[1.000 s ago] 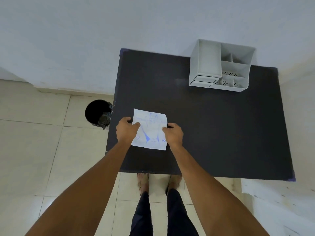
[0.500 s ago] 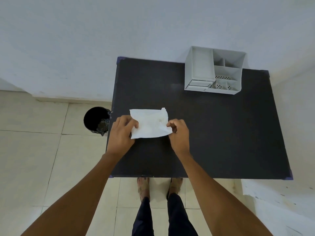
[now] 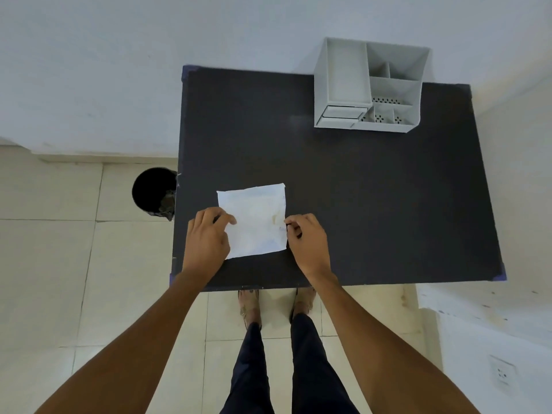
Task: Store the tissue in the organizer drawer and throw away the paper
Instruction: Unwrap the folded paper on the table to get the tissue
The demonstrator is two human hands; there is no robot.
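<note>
Black table (image 3: 388, 204): both hands, left (image 3: 207, 239) and right (image 3: 307, 242), pinching white paper (image 3: 257, 222) edges

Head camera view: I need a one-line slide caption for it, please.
Both hands, left hand and right hand, hold a white sheet flat on the black table, grey organizer behind.
</note>
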